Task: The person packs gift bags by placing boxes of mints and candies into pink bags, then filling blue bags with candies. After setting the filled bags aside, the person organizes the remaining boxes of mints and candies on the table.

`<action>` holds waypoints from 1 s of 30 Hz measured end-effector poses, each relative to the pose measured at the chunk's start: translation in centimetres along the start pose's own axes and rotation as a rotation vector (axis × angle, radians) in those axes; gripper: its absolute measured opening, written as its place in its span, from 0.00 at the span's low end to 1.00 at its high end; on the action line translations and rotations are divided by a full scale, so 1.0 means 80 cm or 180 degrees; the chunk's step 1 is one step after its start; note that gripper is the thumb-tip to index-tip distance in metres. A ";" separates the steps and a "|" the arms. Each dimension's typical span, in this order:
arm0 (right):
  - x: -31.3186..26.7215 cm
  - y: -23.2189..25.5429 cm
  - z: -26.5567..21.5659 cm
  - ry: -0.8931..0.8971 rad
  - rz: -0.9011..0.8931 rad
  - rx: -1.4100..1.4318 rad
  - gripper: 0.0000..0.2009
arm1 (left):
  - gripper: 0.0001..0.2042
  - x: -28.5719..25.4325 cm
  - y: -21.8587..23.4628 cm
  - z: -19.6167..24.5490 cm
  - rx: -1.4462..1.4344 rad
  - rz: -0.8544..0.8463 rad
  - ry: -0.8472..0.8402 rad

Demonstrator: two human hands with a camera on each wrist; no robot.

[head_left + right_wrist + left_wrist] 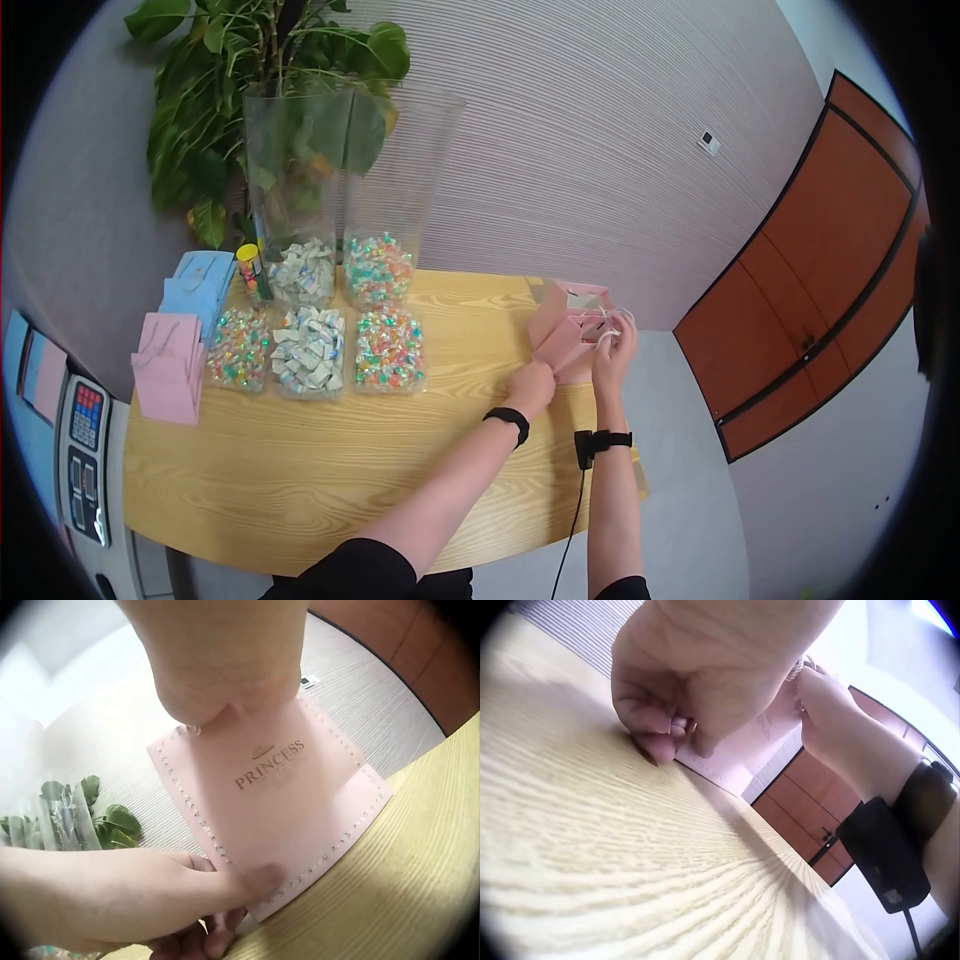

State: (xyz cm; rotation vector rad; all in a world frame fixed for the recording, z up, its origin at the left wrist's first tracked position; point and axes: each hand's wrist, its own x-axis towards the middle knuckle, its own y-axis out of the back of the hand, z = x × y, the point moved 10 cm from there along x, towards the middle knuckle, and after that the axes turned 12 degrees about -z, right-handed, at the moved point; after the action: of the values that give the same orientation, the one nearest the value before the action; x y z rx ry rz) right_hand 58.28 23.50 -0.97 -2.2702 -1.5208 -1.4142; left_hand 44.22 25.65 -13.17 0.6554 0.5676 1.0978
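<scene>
A pink paper gift bag (270, 817) printed "PRINCESS" is tilted at the right end of the wooden table, with more pink paper (552, 308) close behind it. My left hand (532, 387) pinches the bag's lower corner. In the right wrist view the left thumb (259, 881) lies on the front panel and the other fingers curl underneath. My right hand (613, 358) holds the bag's top by its white rope handle (606, 338). Its fingertips are hidden behind the bag in the right wrist view.
Clear bins of wrapped candies (390, 350) and white packets (308, 352) stand left of centre. Folded pink (168, 370) and blue bags (198, 285) lie at the left edge, near a yellow-capped tube (250, 268). A scale (86, 460) sits beyond. A cable (570, 535) hangs from the right wrist.
</scene>
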 end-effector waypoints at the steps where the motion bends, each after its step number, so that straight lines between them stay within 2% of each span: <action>1: -0.005 0.004 -0.001 -0.0099 0.0158 0.0065 0.15 | 0.15 0.001 -0.003 0.000 -0.0007 -0.0142 0.0005; 3: -0.011 0.007 0.017 -0.0054 0.0038 0.0000 0.17 | 0.16 -0.005 -0.004 -0.007 -0.0011 -0.0296 0.0067; 4: -0.015 0.007 0.025 -0.0001 -0.0067 -0.0073 0.18 | 0.16 -0.012 0.002 -0.001 -0.0107 -0.0289 -0.0166; 6: -0.023 0.015 0.008 0.0111 -0.0091 -0.0111 0.19 | 0.13 -0.020 0.000 -0.002 -0.0196 -0.0339 -0.0531; 7: -0.024 0.020 -0.008 0.0269 -0.0078 -0.0197 0.20 | 0.13 -0.017 -0.002 -0.011 -0.0190 -0.0320 -0.0462; 8: -0.024 0.020 -0.008 0.0271 -0.0136 -0.0133 0.20 | 0.13 -0.016 -0.005 -0.011 -0.0124 -0.0312 -0.0613; 10: -0.044 0.038 -0.020 0.0157 0.0403 -0.0915 0.22 | 0.10 -0.037 -0.001 -0.014 -0.0002 -0.0467 -0.0754; 11: -0.048 0.030 -0.035 0.0153 0.0338 -0.0844 0.22 | 0.10 -0.046 0.004 -0.024 -0.0010 -0.0443 -0.0661; 13: -0.066 0.045 -0.073 -0.0084 0.0885 -0.1520 0.25 | 0.10 -0.069 0.002 -0.027 0.0339 -0.0653 -0.0836; 15: -0.082 0.029 -0.116 -0.0297 0.0799 -0.1722 0.25 | 0.09 -0.103 0.007 -0.043 0.0364 -0.0776 -0.0826; 17: -0.089 0.025 -0.146 -0.0491 0.0735 -0.1951 0.26 | 0.11 -0.160 0.034 -0.043 0.0331 -0.0719 -0.1333; 18: -0.089 0.015 -0.165 -0.0158 0.0500 -0.1806 0.24 | 0.12 -0.178 0.032 -0.055 0.0697 -0.0961 -0.1254; 19: -0.093 0.003 -0.183 0.0159 0.0275 -0.1647 0.23 | 0.12 -0.198 0.045 -0.066 0.0694 -0.0976 -0.1212; 20: -0.100 -0.001 -0.188 0.0130 0.0238 -0.1615 0.23 | 0.12 -0.220 0.055 -0.084 0.0774 -0.1116 -0.1022; 22: -0.115 -0.075 -0.174 -0.0195 -0.1572 0.0070 0.19 | 0.13 -0.261 0.080 -0.118 0.0869 -0.1285 -0.0775; 24: -0.164 -0.157 -0.220 -0.0734 -0.3324 0.0547 0.14 | 0.15 -0.292 0.107 -0.155 0.1301 -0.1367 -0.0457; 26: -0.222 -0.209 -0.263 -0.0474 -0.4564 0.0277 0.13 | 0.16 -0.320 0.131 -0.195 0.1479 -0.1531 -0.0231; 27: -0.230 -0.225 -0.279 -0.0496 -0.4582 0.0297 0.13 | 0.15 -0.333 0.143 -0.216 0.1531 -0.1498 -0.0146; 29: -0.272 -0.263 -0.323 0.0478 -0.5279 -0.0411 0.13 | 0.14 -0.363 0.159 -0.248 0.1568 -0.1537 -0.0065; 30: -0.280 -0.278 -0.335 0.0450 -0.5292 -0.0385 0.13 | 0.14 -0.377 0.173 -0.260 0.1446 -0.1497 0.0075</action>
State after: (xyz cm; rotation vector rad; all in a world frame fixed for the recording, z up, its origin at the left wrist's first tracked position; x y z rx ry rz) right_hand 22.09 5.73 -10.46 -0.4133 -3.4145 -1.6279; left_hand 10.38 5.94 -14.42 0.8459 0.9508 0.5352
